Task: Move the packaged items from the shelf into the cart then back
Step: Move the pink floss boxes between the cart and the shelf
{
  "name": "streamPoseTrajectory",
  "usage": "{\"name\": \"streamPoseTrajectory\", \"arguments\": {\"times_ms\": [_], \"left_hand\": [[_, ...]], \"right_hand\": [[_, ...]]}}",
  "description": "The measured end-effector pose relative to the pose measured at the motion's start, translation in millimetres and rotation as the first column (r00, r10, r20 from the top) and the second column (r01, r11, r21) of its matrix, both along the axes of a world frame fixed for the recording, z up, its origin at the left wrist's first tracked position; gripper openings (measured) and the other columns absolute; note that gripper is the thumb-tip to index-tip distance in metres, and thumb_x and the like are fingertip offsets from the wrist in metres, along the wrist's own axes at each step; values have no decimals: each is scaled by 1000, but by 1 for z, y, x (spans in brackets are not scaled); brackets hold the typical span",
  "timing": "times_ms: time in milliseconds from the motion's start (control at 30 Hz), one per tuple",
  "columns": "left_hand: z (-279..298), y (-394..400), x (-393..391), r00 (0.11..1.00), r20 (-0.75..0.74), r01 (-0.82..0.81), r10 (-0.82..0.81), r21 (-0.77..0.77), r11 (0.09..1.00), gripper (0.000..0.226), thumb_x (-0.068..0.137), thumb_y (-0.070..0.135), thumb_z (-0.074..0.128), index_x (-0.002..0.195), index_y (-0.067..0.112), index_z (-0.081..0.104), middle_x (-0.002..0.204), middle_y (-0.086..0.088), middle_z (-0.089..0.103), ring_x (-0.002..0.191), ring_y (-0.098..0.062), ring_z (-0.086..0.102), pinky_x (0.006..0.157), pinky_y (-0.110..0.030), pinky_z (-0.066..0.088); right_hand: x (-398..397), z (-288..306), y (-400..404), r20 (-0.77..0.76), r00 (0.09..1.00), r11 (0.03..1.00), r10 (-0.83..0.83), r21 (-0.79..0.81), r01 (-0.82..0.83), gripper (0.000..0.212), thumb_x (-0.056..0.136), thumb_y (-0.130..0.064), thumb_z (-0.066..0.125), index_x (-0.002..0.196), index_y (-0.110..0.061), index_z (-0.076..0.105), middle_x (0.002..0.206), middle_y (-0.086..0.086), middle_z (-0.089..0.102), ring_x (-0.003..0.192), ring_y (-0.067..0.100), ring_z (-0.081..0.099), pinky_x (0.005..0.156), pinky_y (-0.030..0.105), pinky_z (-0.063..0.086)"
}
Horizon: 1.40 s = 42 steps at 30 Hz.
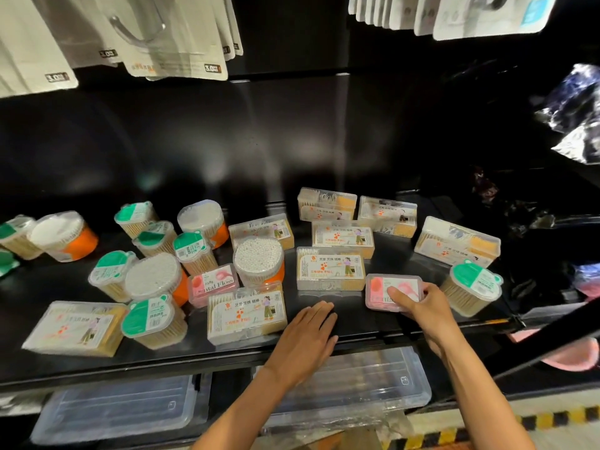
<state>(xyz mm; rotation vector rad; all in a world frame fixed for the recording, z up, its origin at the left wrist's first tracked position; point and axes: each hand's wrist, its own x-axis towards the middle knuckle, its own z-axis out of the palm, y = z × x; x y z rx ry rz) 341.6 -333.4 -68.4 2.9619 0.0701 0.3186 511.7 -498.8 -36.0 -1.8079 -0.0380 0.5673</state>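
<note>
Here, right hand (425, 306) around glossy pink rectangular box (386, 291), left hand (308, 332) flat.

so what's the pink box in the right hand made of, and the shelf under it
Pink box: seemingly translucent plastic, glossy, with a printed paper label under the lid. Shelf: black, smooth, semi-gloss; it reflects the boxes faintly, so probably painted metal, though laminate is possible. The right hand grips the box.

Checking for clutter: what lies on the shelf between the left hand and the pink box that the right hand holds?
Nothing: in the head view, only bare black shelf separates the left hand from the pink box held by the right hand.
</note>
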Motion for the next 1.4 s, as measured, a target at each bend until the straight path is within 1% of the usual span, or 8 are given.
{"name": "streamPoseTrajectory", "arguments": {"times_ms": [133, 333, 467, 667, 800, 900, 1000, 1400], "left_hand": [[37, 11, -13, 985, 159, -57, 67, -61, 996, 33, 90, 33, 48, 111, 14, 66, 114, -1, 66, 100, -13, 64, 86, -25, 53], [70, 80, -61, 836, 280, -443, 472, -164, 882, 29, 94, 21, 46, 113, 7, 63, 111, -10, 64, 104, -20, 54, 93, -32, 42], [69, 107, -62, 632, 46, -714, 774, -356, 604, 29, 98, 28, 43, 114, 6, 53, 112, -13, 59, 102, -28, 53, 86, -40, 44], [65, 116, -36, 338, -228, -941, 913, -101, 323, 49, 96, 37, 48, 126, 0, 45, 126, -16, 53, 116, -28, 51, 92, -33, 43], [50, 125, -32, 326, -252, -945, 911, -64, 321, 60, 36, 39, 94, 77, 4, 68, 73, -11, 66, 64, -25, 65, 50, -24, 49], [61, 122, -36, 337, -298, -941, 893, -91, 325, 70, 64, 42, 85, 111, -4, 60, 107, -19, 63, 99, -31, 64, 75, -31, 54], [57, 124, -35, 350, -218, -935, 911, -143, 325, 61, 95, 40, 51, 138, 1, 31, 141, -16, 38, 132, -28, 37, 105, -33, 34], [56, 123, -29, 213, -376, -960, 902, -250, 123, 63, 91, 56, 50, 125, 3, 52, 127, -14, 55, 118, -30, 52, 89, -40, 47]], "right_hand": [[-10, 30, 10, 45, 999, 994, -4, 109, -1, 51, 78, -20, 76, 122, -9, 53, 112, 10, 65, 103, 25, 63, 95, 43, 50], [-39, 70, 57, 83, 991, 953, 106, 276, -125, 49, 79, -17, 73, 124, -12, 54, 112, 4, 66, 102, 19, 64, 85, 31, 51], [-61, 79, 92, 69, 976, 926, 205, 311, -217, 45, 81, -15, 71, 123, -17, 54, 112, 1, 67, 103, 15, 64, 84, 29, 50], [-82, 71, 121, 85, 959, 920, 272, 269, -285, 49, 80, -21, 73, 124, -17, 51, 112, 0, 65, 102, 13, 62, 79, 23, 47], [-84, 66, 127, 72, 958, 925, 277, 251, -286, 50, 79, -19, 74, 123, -15, 51, 112, 3, 65, 104, 18, 62, 87, 30, 48], [-83, 66, 129, 64, 962, 922, 265, 275, -272, 47, 80, -15, 73, 122, -15, 51, 109, 2, 65, 101, 15, 62, 80, 24, 47], [-83, 66, 131, 56, 964, 921, 261, 286, -266, 44, 81, -14, 73, 119, -17, 51, 107, 1, 66, 98, 14, 63, 76, 23, 47], [-77, 58, 134, 1, 946, 884, 324, 355, -304, 38, 82, -12, 71, 117, -13, 55, 106, 4, 70, 98, 19, 67, 82, 31, 52]]}}
